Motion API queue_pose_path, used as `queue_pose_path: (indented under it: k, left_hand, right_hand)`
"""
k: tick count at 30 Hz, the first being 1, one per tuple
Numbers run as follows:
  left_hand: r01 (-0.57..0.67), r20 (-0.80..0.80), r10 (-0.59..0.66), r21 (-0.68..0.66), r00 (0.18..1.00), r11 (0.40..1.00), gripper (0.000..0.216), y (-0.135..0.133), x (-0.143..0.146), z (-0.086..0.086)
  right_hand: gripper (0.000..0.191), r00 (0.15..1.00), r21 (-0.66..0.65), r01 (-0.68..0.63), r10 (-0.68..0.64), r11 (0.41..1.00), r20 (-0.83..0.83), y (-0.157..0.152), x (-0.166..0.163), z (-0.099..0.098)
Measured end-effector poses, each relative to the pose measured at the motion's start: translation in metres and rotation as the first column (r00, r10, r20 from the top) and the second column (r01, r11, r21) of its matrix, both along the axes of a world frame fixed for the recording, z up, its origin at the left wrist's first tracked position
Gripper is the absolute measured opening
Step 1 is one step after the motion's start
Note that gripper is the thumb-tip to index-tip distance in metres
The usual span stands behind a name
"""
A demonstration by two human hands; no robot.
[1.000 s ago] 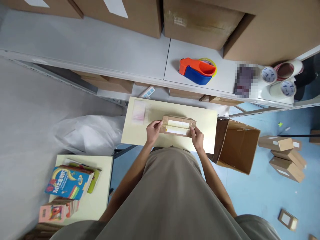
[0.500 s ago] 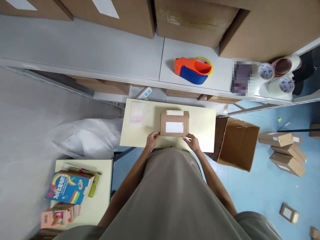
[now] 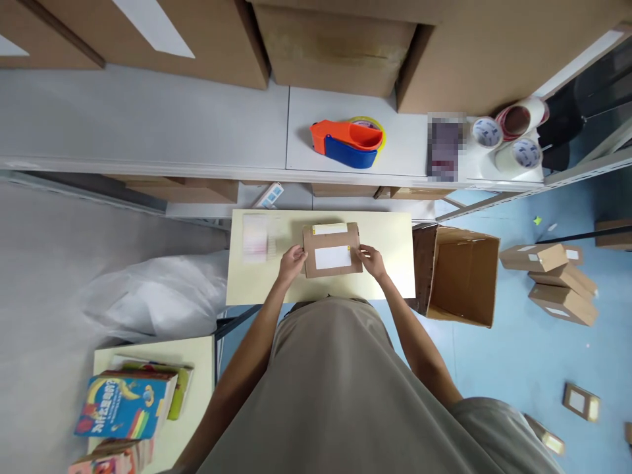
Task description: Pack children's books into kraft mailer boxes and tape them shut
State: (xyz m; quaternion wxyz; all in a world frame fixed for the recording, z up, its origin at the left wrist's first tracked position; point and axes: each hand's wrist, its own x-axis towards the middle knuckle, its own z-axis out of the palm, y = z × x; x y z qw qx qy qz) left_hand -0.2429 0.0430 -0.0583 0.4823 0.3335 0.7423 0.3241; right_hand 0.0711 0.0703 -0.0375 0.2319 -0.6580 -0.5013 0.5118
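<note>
A small brown cardboard parcel point(image 3: 333, 271) with a white label on its face and a white strip along its far edge is over a pale yellow table point(image 3: 388, 263). At its left edge, my left hand point(image 3: 293, 263) grips the side with thumb and fingers pinched. My right hand point(image 3: 372, 261) pinches the opposite edge in the same way, close to the label's right end. The fingertips behind the parcel are partly hidden. A sheet of paper point(image 3: 255, 238) lies on the table to the left of my left hand.
A grey shelf ahead holds an orange and blue tape dispenser point(image 3: 348, 143), tape rolls point(image 3: 518, 157) and large cartons point(image 3: 336, 52). An open carton point(image 3: 461, 276) stands right of the table; parcels point(image 3: 563, 306) lie on the floor. Books point(image 3: 123, 405) and a plastic bag point(image 3: 158, 296) are left.
Both hands have shifted from the parcel's near corners up along its sides and now grip them. The parcel has turned slightly. The whole view has shifted a little.
</note>
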Motion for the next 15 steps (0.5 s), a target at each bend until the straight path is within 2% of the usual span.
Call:
queue_pose_path:
  k: [4,8,10,15]
  left_hand:
    - [-0.018,-0.042,0.019,0.031,0.999,0.999,0.045,-0.007,0.005,0.017]
    - [-0.022,-0.012,0.024,0.118,1.0,0.993,0.058,-0.022,0.016,0.035]
    - [-0.009,0.02,0.007,0.121,1.0,0.993,0.064,-0.03,0.023,0.039]
    - [0.029,0.02,-0.029,0.011,0.999,1.0,0.074,-0.045,0.03,0.034]
  right_hand:
    - [0.054,0.998,0.106,0.037,-0.03,0.994,-0.06,-0.01,0.003,0.012]
    - [0.056,0.995,0.18,0.066,-0.05,0.981,-0.092,-0.026,0.014,0.02]
    - [0.054,0.995,0.172,0.065,-0.051,0.983,-0.083,-0.033,0.019,0.018]
    - [0.051,1.0,0.05,0.013,-0.013,0.999,0.001,-0.048,0.03,0.008]
